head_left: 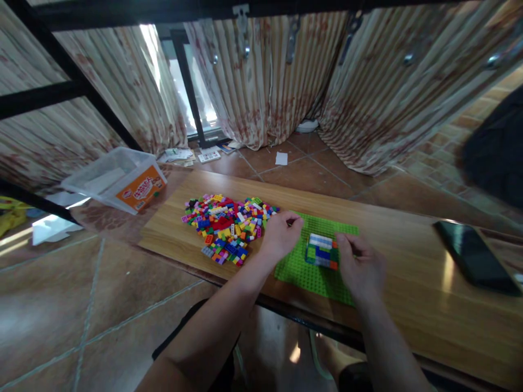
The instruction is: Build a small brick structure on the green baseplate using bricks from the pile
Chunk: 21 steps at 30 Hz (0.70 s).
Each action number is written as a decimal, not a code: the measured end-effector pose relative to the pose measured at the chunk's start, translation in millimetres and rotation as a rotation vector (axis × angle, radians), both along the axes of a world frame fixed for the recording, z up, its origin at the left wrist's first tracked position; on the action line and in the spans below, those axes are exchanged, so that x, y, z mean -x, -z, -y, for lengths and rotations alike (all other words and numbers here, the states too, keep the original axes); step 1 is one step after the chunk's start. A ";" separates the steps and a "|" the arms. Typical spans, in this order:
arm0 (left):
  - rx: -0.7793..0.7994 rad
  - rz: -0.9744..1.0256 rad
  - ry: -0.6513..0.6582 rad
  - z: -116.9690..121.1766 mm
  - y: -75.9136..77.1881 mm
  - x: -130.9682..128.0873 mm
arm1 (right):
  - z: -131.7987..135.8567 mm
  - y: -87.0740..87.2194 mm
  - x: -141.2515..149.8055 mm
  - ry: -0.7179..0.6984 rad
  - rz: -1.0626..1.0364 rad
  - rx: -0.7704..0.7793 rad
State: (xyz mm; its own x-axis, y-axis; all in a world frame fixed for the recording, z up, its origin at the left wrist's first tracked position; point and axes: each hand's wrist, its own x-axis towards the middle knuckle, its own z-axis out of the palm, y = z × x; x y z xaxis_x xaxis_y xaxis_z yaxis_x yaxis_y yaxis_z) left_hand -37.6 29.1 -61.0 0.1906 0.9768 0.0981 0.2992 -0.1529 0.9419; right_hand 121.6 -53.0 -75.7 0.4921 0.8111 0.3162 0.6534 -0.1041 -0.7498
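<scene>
Brick block (322, 252) rests on the green baseplate (300, 272), my left hand (283, 235) and right hand (363, 268) half-closed at its opposite sides, contents undeterminable; I judge close handwork, next requiring fine fingertip alignment.

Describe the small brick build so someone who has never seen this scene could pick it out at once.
On the long wooden table, find the bright green studded baseplate. The brick build sits on it, between the left hand and the right hand. Unlike the loose bricks heaped nearby, it is one compact block in white, blue, green and orange.
</scene>
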 end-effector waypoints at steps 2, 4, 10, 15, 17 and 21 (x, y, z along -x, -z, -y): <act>-0.004 0.019 0.000 -2.3 1.4 2.1 | 0.3 1.0 2.6 -0.027 0.007 -0.005; -0.008 0.021 0.005 -4.3 2.1 4.1 | 0.3 2.1 4.7 -0.046 0.006 -0.001; -0.041 -0.120 -0.009 -11.3 -5.4 17.8 | -0.3 4.5 6.1 -0.088 0.006 -0.005; -0.053 -0.207 -0.077 -22.7 -15.8 42.6 | 0.6 3.3 6.8 -0.080 0.007 0.000; -0.057 -0.251 -0.123 -27.5 -20.7 55.3 | 0.7 1.8 7.6 -0.074 0.008 -0.001; -0.065 -0.388 -0.166 -31.5 -36.9 86.2 | 0.6 -0.2 8.5 -0.066 0.007 -0.016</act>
